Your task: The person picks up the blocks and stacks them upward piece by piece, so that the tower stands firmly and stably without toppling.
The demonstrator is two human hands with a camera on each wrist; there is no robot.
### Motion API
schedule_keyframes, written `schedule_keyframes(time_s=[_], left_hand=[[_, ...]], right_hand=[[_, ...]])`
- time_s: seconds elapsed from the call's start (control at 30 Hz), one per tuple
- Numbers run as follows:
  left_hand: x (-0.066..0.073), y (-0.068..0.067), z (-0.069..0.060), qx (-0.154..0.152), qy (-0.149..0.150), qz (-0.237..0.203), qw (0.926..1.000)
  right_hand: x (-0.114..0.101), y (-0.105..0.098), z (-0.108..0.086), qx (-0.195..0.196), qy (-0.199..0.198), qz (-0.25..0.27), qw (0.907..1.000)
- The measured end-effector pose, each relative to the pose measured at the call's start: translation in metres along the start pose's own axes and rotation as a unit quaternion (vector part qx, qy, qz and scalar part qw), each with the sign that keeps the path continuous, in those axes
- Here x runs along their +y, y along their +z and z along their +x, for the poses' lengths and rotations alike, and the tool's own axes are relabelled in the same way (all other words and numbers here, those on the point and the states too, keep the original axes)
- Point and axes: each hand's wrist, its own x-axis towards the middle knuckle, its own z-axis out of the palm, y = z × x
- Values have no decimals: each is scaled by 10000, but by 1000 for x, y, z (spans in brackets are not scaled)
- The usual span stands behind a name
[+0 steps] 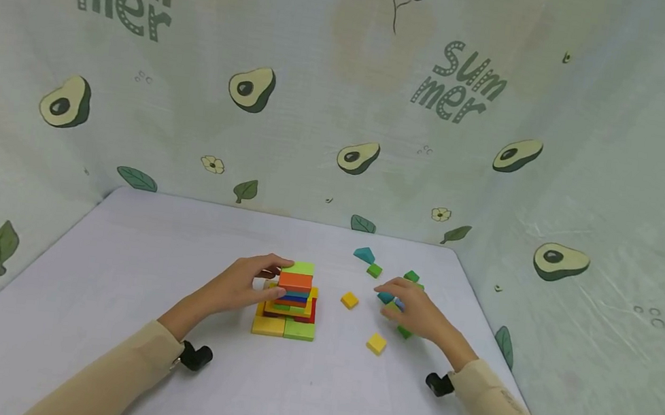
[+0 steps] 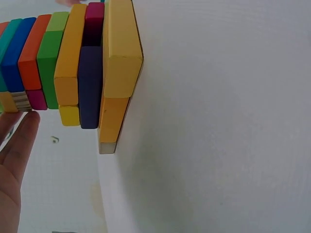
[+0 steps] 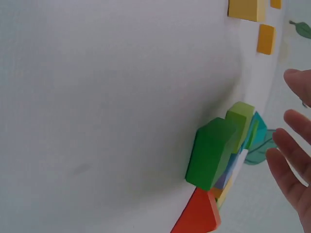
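Observation:
My left hand (image 1: 246,287) is at the left side of a layered tower of coloured wooden blocks (image 1: 297,282). Its thumb lies near the tower's front and its other fingers reach toward the back near the top. In the left wrist view, fairly straight fingers (image 2: 24,141) touch the tower's upper layers (image 2: 47,68). Orange, blue, teal and light green layers rise above a wider yellow and green base (image 1: 298,330). My right hand (image 1: 416,309) hovers with loosely bent fingers over a cluster of loose blocks, among them a dark green block (image 3: 209,155), and holds nothing visible.
Two yellow blocks (image 1: 376,344) lie between the tower and the cluster. Behind them are a teal triangular block (image 1: 365,255) and a green block (image 1: 374,270). A red-orange block (image 3: 198,213) shows beside the cluster. Patterned cloth (image 1: 320,96) walls the white table.

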Motion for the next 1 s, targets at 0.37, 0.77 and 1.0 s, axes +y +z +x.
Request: schedule_keyframes(time_s=[0.37,0.77,1.0], left_hand=[[-1,0,-1,10,14,2,10000],[-2,2,2,5,-38,-70,10000],[1,2,2,137,-11,-238,9996]], right_hand=[[-20,24,33,-1033,-432,-123,9936],[-30,33,42,-800,-519,100,9954],[-32,34,43,-584,-426,212,9972]])
